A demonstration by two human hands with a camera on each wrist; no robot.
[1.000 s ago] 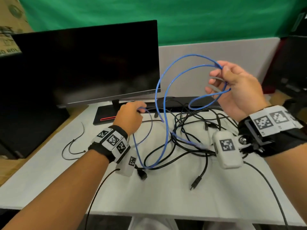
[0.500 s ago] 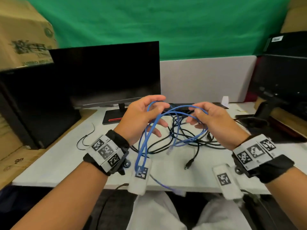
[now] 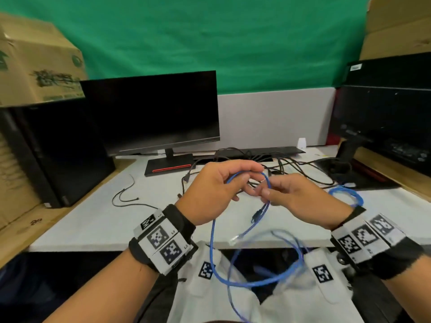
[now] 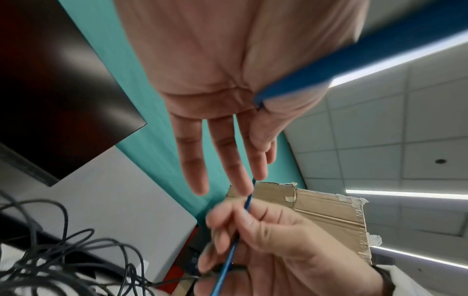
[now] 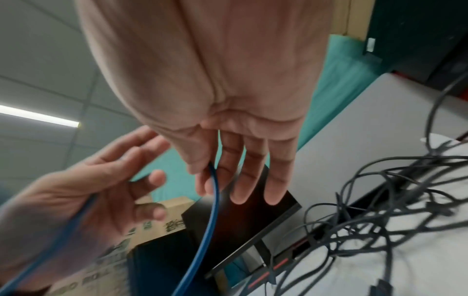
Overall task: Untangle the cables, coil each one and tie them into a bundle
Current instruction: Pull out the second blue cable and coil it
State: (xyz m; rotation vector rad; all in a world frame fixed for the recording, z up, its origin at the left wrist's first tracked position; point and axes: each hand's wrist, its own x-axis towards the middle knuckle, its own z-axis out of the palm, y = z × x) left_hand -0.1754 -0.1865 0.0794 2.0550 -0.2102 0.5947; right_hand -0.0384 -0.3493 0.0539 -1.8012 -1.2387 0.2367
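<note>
Head view alone shows blue cable [image 3: 253,282] loop hanging below table [image 3: 98,220].

Both forearms reach forward, wrists banded, hands meeting close together, raised off the table. Left hand [image 3: 217,192] back-up, thumb and forefinger pinching the blue cable [image 3: 267,183], the other fingers [image 4: 192,160] extended and loose. Right hand [image 3: 300,201] just beside it, thumb and forefinger pinching the same cable, remaining fingers [image 5: 276,176] straight; fingertips of the two hands nearly touch.
</note>
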